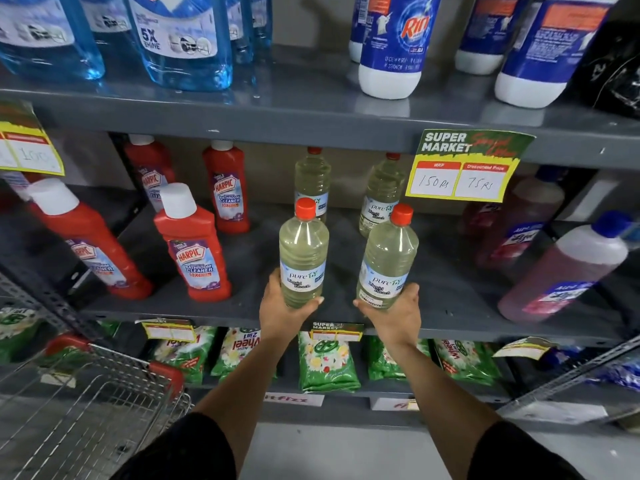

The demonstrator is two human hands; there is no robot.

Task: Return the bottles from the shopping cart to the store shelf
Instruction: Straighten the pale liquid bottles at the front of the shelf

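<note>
Store aisle, grey metal shelf (346,308), wire shopping cart (86,393) lower left. Left hand (282,311) grips 1 bleach bottle (303,252), right hand (394,315) grips another (388,259), both upright at the shelf's front edge. 2 matching bottles (311,178) stand behind.

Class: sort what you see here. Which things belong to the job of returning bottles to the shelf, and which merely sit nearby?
Part of the job:
left hand
right hand
left bleach bottle
right bleach bottle
middle shelf
shopping cart

Merely nearby:
Harpic bottles
Rin bottle
price tag
</note>
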